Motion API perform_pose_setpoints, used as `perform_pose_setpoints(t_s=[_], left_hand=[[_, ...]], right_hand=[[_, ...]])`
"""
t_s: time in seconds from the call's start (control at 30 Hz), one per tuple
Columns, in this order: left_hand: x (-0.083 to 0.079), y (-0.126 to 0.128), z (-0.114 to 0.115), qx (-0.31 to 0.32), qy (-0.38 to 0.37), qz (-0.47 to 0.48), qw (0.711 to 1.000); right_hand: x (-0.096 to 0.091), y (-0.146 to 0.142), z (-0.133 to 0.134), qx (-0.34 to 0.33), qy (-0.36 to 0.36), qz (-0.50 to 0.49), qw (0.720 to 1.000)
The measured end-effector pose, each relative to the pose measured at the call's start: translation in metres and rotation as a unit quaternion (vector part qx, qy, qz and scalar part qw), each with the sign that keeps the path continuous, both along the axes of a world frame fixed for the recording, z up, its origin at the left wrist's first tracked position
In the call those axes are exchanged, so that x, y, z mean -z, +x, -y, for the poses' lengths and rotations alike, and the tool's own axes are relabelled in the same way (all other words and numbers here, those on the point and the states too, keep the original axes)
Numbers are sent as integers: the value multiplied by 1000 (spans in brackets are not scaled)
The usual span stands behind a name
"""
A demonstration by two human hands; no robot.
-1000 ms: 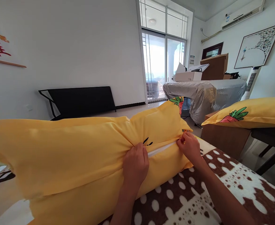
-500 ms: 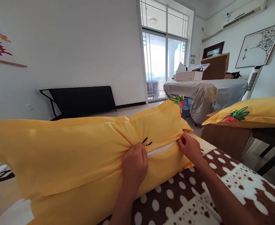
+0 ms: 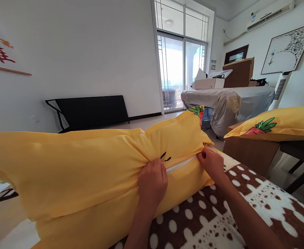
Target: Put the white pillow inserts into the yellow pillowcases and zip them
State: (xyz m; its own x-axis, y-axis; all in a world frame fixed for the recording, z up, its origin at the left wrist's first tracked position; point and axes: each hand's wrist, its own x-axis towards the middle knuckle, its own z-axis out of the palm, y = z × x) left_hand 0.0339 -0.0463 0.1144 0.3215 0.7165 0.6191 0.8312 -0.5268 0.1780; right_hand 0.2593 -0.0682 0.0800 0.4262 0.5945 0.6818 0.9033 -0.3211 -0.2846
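A long yellow pillow (image 3: 76,169) in a case with a strawberry print lies across a brown and white spotted blanket (image 3: 219,214). Along its near side a white zipper opening (image 3: 180,164) gapes between my two hands. My left hand (image 3: 152,183) is closed, pinching the yellow cloth at the left end of the gap. My right hand (image 3: 211,162) is closed too, pinching the case at the right end of the zipper, near the pillow's corner. The zipper pull is not visible.
A second yellow strawberry pillow (image 3: 273,124) rests on a brown box (image 3: 247,152) at the right. Behind it stands a plastic-covered table (image 3: 227,100) with cardboard boxes (image 3: 238,72). A black panel (image 3: 89,110) leans on the far wall beside glass doors (image 3: 180,69).
My left hand has slid slightly to the right along the zipper, narrowing the gap. The right hand stays at the pillow's corner. The view has shifted a little.
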Motion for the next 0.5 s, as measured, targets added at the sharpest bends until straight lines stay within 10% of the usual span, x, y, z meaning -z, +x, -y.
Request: perform_pose_setpoints(t_s=[0.3, 0.5], left_hand=[[-1, 2, 2, 2, 2, 5, 1000], [-1, -1, 1, -10, -21, 17, 1000]], right_hand=[[-6, 3, 4, -11, -5, -73, 997], [-14, 10, 13, -195, -2, -116, 974]])
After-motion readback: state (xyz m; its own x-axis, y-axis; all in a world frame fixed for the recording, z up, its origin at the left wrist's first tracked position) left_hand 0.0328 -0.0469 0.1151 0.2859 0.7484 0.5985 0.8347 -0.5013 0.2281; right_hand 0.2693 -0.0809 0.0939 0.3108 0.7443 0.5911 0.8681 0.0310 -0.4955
